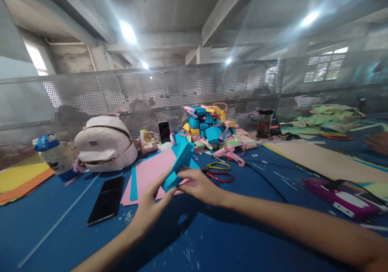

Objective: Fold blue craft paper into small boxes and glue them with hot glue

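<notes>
Between my two hands, above the blue table, is a folded piece of blue paper (181, 159), tilted upward. My left hand (155, 194) grips its lower left end between thumb and fingers. From the other side my right hand (198, 185) pinches the paper's lower edge, its fingertips partly hidden behind the fold. Beneath lie pink paper sheets (151, 171) with blue ones. Just right of my right hand are scissors (220, 171) with red and yellow handles. A pink glue gun (230, 154) rests beyond them.
A heap of small paper boxes (209, 126) stands at the back. To the left are a black phone (106, 199), a white backpack (106, 144) and a bottle (56, 157). At right lie a purple power bank (342, 199) and beige sheets (312, 161); another person's hand (377, 142) shows beyond.
</notes>
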### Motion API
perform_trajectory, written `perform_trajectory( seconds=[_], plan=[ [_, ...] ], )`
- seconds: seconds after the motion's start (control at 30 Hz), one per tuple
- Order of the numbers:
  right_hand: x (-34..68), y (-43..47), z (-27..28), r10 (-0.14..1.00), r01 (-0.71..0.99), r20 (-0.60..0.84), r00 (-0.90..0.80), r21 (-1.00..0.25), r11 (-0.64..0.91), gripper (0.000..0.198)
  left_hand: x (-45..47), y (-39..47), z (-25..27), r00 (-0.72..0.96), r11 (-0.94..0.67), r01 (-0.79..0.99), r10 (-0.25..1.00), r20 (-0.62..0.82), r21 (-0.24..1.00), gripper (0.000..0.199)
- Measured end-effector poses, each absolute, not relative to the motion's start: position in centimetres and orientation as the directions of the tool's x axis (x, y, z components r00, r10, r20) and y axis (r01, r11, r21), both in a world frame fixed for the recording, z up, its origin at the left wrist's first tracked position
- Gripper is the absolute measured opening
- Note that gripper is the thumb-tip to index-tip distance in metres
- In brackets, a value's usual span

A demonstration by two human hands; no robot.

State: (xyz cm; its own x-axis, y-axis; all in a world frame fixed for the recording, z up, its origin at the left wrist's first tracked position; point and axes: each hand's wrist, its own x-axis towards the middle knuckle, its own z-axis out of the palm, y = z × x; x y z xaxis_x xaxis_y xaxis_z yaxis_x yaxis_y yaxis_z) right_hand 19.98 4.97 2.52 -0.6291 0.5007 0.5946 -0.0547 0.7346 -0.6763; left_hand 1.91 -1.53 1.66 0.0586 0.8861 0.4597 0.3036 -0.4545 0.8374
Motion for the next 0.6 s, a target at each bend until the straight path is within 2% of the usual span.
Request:
perform_trajectory(
  seconds=[0.27, 0.47, 0.6],
  plan=[
    [19.8, 5.1, 2.0, 0.635, -0.058, 0.540, -0.553, -0.785, 0.617, 0.021, 2.0, -1.2, 2.0, 0.072, -0.449, 0.365, 0.887, 0.457, 0.815, 0.044],
    [19.5, 5.3, 1.9, 0.722, -0.106, 0.498, -0.481, -0.850, 0.516, 0.021, 1.9, 0.2, 1.8, 0.083, -0.539, 0.427, 0.823, 0.562, 0.726, 0.045],
    [19.3, 5.5, 2.4, 0.728, -0.168, 0.485, -0.484, -0.868, 0.467, 0.015, 2.3, 1.1, 2.1, 0.105, -0.599, 0.431, 0.776, 0.622, 0.675, 0.046]
  ],
)
